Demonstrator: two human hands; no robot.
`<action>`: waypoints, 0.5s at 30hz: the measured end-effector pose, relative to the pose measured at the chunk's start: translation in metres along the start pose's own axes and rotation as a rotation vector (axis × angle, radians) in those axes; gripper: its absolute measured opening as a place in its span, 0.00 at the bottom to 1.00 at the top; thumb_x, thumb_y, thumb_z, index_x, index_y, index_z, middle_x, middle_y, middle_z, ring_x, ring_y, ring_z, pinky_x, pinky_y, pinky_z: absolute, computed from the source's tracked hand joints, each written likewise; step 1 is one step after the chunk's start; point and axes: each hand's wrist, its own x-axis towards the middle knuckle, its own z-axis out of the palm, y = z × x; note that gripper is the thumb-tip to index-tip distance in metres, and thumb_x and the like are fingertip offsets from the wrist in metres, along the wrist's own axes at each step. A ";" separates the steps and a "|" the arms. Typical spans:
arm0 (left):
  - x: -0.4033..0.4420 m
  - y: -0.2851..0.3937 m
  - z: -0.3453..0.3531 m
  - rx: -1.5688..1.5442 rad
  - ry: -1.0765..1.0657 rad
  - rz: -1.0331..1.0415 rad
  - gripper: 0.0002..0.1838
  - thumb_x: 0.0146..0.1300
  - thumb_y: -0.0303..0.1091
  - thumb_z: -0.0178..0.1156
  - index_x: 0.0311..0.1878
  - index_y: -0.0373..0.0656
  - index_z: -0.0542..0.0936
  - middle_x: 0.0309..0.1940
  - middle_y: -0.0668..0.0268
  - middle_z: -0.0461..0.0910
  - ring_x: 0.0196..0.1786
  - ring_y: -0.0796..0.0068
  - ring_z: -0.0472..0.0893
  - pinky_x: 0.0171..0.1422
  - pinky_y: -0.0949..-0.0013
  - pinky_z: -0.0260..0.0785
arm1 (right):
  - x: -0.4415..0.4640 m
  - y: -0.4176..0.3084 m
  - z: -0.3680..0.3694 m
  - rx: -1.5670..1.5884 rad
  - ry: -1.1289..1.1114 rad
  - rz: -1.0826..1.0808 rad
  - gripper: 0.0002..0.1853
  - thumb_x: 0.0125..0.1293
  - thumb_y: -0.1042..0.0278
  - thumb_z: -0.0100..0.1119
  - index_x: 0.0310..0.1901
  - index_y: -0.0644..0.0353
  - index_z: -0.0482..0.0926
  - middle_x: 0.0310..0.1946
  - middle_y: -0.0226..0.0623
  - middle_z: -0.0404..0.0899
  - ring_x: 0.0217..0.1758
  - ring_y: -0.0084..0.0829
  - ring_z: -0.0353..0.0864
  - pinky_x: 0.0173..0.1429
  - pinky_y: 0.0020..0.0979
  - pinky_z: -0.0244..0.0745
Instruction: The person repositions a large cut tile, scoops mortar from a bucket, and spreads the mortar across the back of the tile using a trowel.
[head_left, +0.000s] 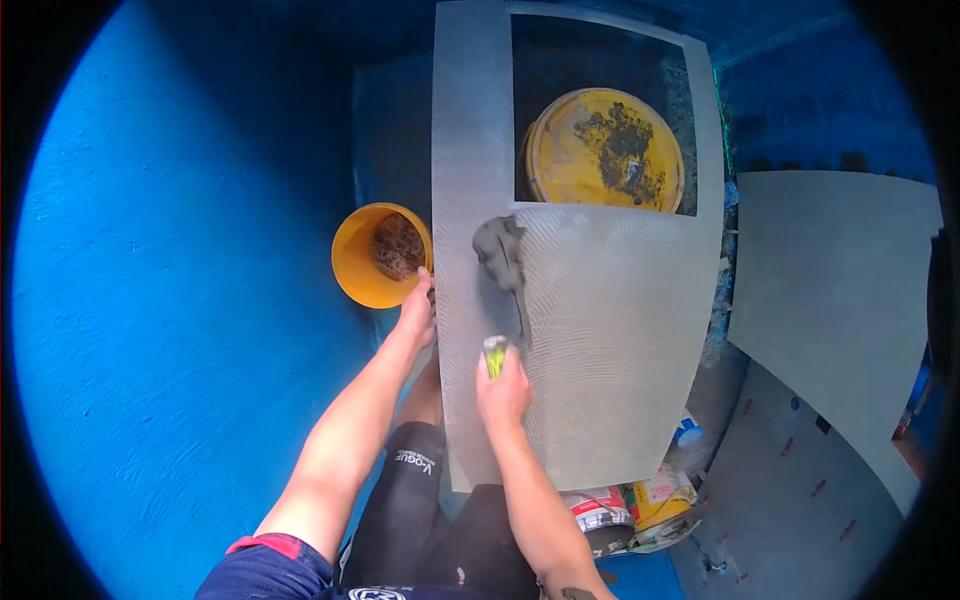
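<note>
My right hand [504, 395] is closed round the yellow-green handle of a trowel [495, 358], low over a large grey panel [610, 290]; its blade is hidden. Just beyond lies a dark grey lump of mortar [500, 255] with a tail trailing down towards the hand. Fine combed ridges cover much of the panel's surface. My left hand [418, 308] is closed at the panel's left edge, by the rim of a yellow bucket [358, 262]. Its fingers are partly hidden, so what they grip is unclear. Brownish tangled material lies inside the bucket.
Through the panel's rectangular cut-out shows a yellow lidded bucket [565, 150] smeared with dark mortar. Another grey panel [830, 270] stands at right. Containers, including a red-and-white tub [603, 510] and a yellow package [662, 495], sit below the near right corner. A blue wall [180, 300] borders the left.
</note>
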 end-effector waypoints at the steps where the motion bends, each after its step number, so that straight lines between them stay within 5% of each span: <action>1: -0.003 0.002 0.002 -0.016 0.002 0.007 0.36 0.71 0.67 0.42 0.61 0.43 0.73 0.62 0.62 0.74 0.64 0.65 0.70 0.69 0.57 0.59 | 0.010 -0.002 0.003 -0.066 -0.027 -0.001 0.19 0.58 0.57 0.70 0.37 0.64 0.74 0.29 0.55 0.80 0.36 0.60 0.80 0.38 0.51 0.74; 8: 0.003 -0.003 0.006 -0.122 -0.028 0.094 0.38 0.70 0.68 0.42 0.66 0.43 0.70 0.64 0.62 0.73 0.66 0.64 0.69 0.69 0.59 0.59 | -0.012 0.009 -0.047 0.060 -0.132 -0.095 0.18 0.59 0.60 0.68 0.40 0.64 0.73 0.31 0.52 0.80 0.35 0.57 0.81 0.39 0.50 0.73; 10: 0.001 -0.003 0.006 -0.103 -0.061 0.098 0.41 0.69 0.69 0.43 0.69 0.42 0.67 0.68 0.62 0.69 0.69 0.64 0.66 0.71 0.60 0.57 | -0.002 0.035 -0.065 0.206 -0.109 -0.281 0.18 0.60 0.61 0.68 0.42 0.64 0.73 0.30 0.50 0.79 0.32 0.54 0.80 0.38 0.48 0.72; 15: -0.013 0.022 0.015 -0.014 -0.049 0.045 0.41 0.71 0.65 0.44 0.73 0.39 0.60 0.72 0.59 0.63 0.72 0.64 0.64 0.74 0.60 0.56 | 0.055 0.069 -0.124 -0.004 -0.228 -0.172 0.19 0.68 0.55 0.58 0.45 0.65 0.72 0.33 0.55 0.80 0.37 0.59 0.81 0.42 0.48 0.74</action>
